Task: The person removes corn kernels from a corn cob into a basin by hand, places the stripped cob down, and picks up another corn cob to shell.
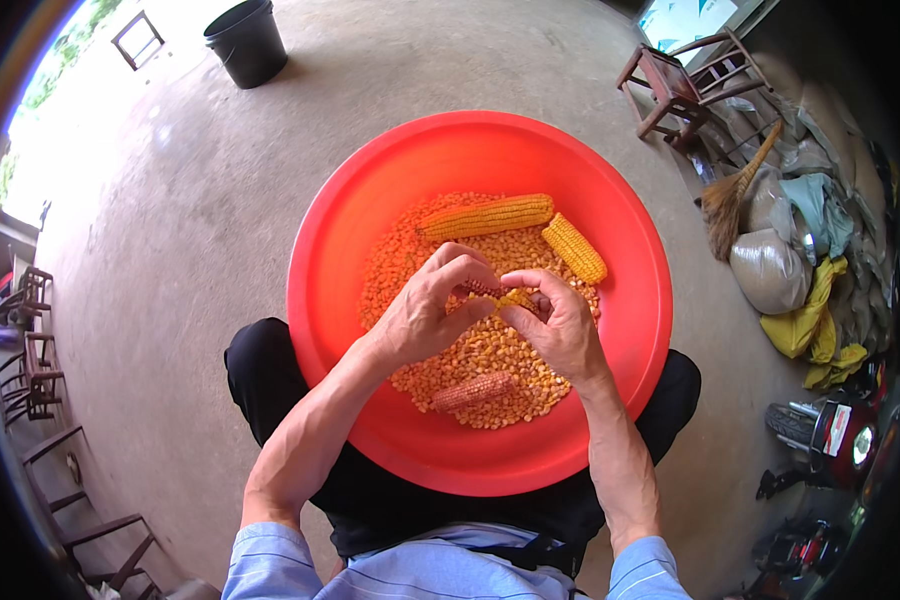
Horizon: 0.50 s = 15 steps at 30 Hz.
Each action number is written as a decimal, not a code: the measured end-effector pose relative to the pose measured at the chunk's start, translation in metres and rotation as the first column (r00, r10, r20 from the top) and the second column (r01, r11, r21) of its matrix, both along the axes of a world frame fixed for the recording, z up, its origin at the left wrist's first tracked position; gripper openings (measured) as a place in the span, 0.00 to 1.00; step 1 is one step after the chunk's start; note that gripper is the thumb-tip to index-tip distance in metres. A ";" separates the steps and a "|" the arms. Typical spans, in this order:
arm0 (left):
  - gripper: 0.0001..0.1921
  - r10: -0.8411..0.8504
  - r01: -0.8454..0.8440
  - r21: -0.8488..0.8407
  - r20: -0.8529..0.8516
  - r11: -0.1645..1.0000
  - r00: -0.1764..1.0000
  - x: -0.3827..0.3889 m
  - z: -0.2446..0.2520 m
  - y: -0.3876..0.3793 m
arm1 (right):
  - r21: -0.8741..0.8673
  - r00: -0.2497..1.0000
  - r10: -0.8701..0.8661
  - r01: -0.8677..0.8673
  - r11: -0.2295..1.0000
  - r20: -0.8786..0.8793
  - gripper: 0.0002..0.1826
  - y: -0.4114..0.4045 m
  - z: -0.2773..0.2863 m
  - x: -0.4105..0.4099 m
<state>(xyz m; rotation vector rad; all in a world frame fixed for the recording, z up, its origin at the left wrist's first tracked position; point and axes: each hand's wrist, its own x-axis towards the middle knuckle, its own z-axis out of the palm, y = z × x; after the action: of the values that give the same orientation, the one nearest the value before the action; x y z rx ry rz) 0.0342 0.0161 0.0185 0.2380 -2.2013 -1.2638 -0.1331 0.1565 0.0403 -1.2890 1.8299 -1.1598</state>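
Observation:
A large red plastic basin [487, 465] rests on my lap, its floor covered with loose corn kernels [506, 405]. Over its middle, my left hand [439, 300] and my right hand [555, 322] together grip a partly shelled corn cob [511, 300], with yellow kernels on part of it and bare reddish cob showing; the fingers hide much of it. Beyond my hands lie a long yellow corn cob [487, 216] and a shorter one [574, 248], both full of kernels. A bare reddish cob [474, 391] lies on the kernels nearer to me.
A black bucket [246, 45] stands on the concrete floor at the upper left. Wooden chairs [41, 371] line the left side. At the right are a wooden chair [667, 82], a straw broom [735, 195], filled sacks [769, 270], yellow bags [806, 315] and a motorcycle [832, 439].

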 end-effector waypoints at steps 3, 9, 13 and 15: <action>0.07 -0.026 0.021 0.139 0.032 0.990 0.999 0.003 -0.003 0.000 | -0.019 1.000 0.010 -0.010 1.000 0.007 0.18 -0.001 -0.003 0.002; 0.02 -0.004 -0.002 0.134 0.047 0.991 0.999 0.003 -0.006 0.001 | -0.007 0.999 0.027 -0.027 1.000 0.024 0.19 -0.001 -0.007 0.006; 0.02 0.038 -0.053 0.102 0.143 0.993 0.989 0.000 -0.009 0.003 | 0.018 0.997 0.067 -0.066 0.998 -0.032 0.18 -0.003 -0.001 0.008; 0.07 0.176 -0.224 0.185 0.244 0.957 0.954 -0.003 -0.007 0.005 | 0.016 0.999 0.042 -0.042 0.999 0.023 0.19 -0.003 -0.002 0.009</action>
<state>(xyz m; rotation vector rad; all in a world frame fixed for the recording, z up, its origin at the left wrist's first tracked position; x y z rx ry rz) 0.0316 0.0210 0.0116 0.7047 -2.1582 -1.4110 -0.1239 0.1531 0.0388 -1.2943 1.7842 -1.1302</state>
